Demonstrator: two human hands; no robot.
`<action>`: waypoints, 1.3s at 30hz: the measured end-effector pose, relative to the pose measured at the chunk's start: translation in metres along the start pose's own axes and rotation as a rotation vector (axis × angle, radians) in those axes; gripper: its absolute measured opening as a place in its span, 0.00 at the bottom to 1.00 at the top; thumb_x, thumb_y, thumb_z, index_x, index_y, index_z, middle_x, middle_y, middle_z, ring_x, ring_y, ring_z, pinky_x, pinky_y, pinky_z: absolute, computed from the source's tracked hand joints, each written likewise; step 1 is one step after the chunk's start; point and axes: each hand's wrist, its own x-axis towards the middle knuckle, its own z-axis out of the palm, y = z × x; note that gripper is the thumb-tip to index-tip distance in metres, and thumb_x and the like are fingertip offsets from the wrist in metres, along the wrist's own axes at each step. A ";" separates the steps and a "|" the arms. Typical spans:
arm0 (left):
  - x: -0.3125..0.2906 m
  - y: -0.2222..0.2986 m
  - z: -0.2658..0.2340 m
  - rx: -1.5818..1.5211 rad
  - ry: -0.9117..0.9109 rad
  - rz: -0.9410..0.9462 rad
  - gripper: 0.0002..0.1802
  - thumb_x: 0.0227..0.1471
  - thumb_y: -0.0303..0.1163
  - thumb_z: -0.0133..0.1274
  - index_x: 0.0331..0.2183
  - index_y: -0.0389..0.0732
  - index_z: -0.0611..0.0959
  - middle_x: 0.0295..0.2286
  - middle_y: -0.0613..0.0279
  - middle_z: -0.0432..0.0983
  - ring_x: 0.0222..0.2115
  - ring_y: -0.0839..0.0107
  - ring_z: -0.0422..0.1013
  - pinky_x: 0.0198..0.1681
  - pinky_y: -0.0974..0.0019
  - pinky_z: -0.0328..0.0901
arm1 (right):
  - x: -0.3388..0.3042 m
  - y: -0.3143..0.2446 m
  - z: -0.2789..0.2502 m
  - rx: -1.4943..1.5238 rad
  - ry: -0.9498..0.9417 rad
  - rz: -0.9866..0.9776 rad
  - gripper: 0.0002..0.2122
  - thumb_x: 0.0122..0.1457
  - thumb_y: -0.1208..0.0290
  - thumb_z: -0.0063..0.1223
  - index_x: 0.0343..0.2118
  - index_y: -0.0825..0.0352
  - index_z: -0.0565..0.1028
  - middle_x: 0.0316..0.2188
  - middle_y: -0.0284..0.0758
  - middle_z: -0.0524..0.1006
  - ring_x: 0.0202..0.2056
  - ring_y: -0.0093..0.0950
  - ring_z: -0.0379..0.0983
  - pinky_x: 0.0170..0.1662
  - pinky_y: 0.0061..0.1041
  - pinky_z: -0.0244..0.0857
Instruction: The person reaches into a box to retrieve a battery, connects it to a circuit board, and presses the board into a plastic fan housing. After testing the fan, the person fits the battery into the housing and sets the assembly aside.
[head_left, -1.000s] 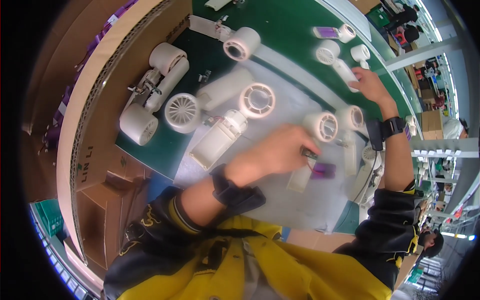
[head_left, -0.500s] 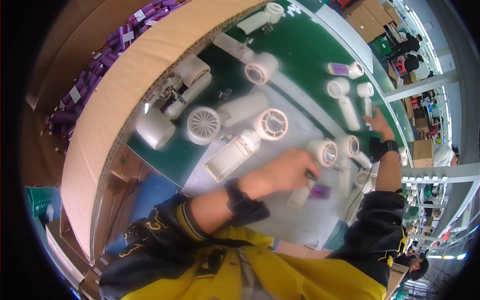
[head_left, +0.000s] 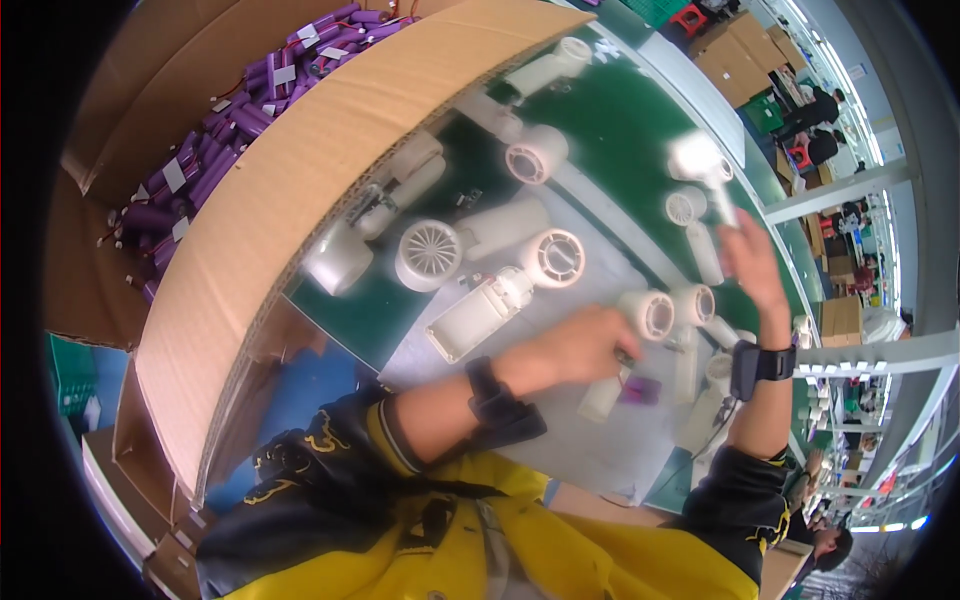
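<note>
My right hand [head_left: 755, 262] grips a white handheld fan [head_left: 697, 158] by its handle and holds it up, blurred by motion, at the right of the bench. Over the grey mat, my left hand [head_left: 595, 342] is closed, pinching a small dark part [head_left: 626, 356] at its fingertips. Beside those fingertips are a fan head [head_left: 648, 316], a cream handle piece [head_left: 598, 400] and a purple battery [head_left: 641, 391]. An opened fan [head_left: 475, 315] with a hollow handle lies left of my left hand. Another fan [head_left: 705, 252] lies close to my right hand.
A large cardboard box [head_left: 270, 170] of purple batteries [head_left: 215, 150] rises at the left, its flap hanging over the bench. Several white fans, one with a slotted head [head_left: 430, 255], lie on the green bench [head_left: 620, 110] and grey mat [head_left: 560, 450]. Other people work farther right.
My right hand has gripped the white fan and raised it away from the bench, the fan's head moving up and left. My left hand stays nearly in place. The view has shifted slightly.
</note>
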 end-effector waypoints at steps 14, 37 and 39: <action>-0.003 -0.002 -0.005 -0.002 0.037 -0.027 0.20 0.37 0.20 0.57 0.38 0.41 0.87 0.32 0.53 0.79 0.29 0.59 0.75 0.37 0.61 0.70 | -0.102 -0.036 0.041 -0.171 -0.024 -0.211 0.17 0.54 0.73 0.62 0.46 0.72 0.73 0.43 0.39 0.75 0.43 0.30 0.73 0.46 0.28 0.69; -0.007 0.016 -0.029 0.142 -0.078 0.053 0.21 0.40 0.20 0.63 0.42 0.41 0.86 0.37 0.55 0.80 0.31 0.64 0.77 0.34 0.67 0.72 | -0.185 0.023 0.096 1.286 -0.569 0.153 0.42 0.44 0.82 0.68 0.64 0.63 0.59 0.49 0.38 0.73 0.47 0.36 0.75 0.47 0.33 0.72; -0.007 0.018 -0.030 0.159 -0.080 0.066 0.21 0.40 0.20 0.63 0.42 0.41 0.86 0.37 0.55 0.80 0.31 0.63 0.78 0.34 0.67 0.72 | -0.184 0.025 0.096 1.271 -0.578 0.147 0.43 0.43 0.81 0.70 0.64 0.64 0.59 0.50 0.39 0.71 0.48 0.36 0.75 0.47 0.33 0.72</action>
